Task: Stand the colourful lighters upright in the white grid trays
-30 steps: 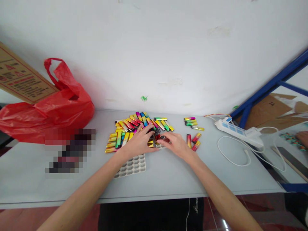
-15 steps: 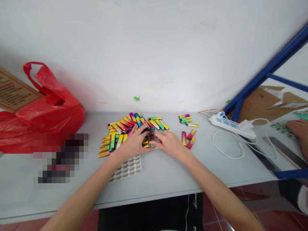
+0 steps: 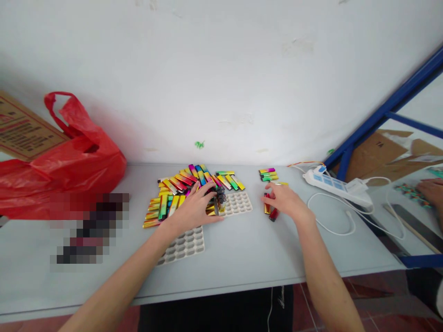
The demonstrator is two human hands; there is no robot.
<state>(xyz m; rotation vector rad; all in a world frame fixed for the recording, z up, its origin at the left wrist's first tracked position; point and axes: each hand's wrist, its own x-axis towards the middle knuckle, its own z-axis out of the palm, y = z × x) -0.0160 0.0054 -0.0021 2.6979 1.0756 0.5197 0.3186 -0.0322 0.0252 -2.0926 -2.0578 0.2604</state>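
My left hand is over the near right side of a heap of shiny multicoloured flat tubes. Its fingers are spread and the thumb points right, bracketing several black-tipped tubes that stand upright at a pale tray with oval holes. Whether the palm presses on them is hidden. My right hand reaches over a few red-and-gold tubes to the right, thumb and fingers apart; contact with them cannot be made out. A second pale holed tray lies partly under my left forearm.
A red plastic bag and cardboard box are at left. More tubes lie near the wall. At right are a white power strip with a looped cable and a blue frame. Another person's hand shows beyond it.
My right hand has left the upright tubes beside my left hand and moved right to the red tubes, uncovering the holed tray. My left hand stays nearly in place.
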